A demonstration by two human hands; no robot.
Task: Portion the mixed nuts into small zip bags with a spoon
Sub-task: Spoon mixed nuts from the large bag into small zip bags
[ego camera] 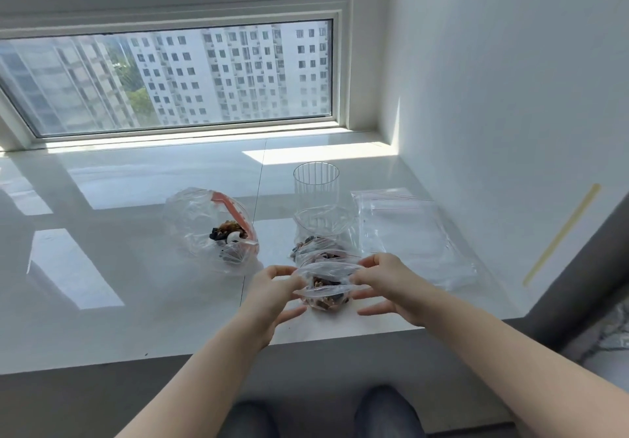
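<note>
Small zip bag (326, 288) w/ nuts sits near edge, mouth running left-right btwn your hands: left hand (272, 293) & right hand (384, 284) each pinch one end, equally close; seal along that axis

**Bag held at both ends**

My left hand (272, 296) and right hand (386, 284) pinched the two ends of a small zip bag (326, 288) of mixed nuts, its mouth gaping. Just beyond my fingers lay another filled bag (320, 250) before a clear cup (316, 182). The big nut bag (211, 230) with the spoon (238, 238) sat beyond my left hand, empty bags (405, 230) beyond my right.
</note>
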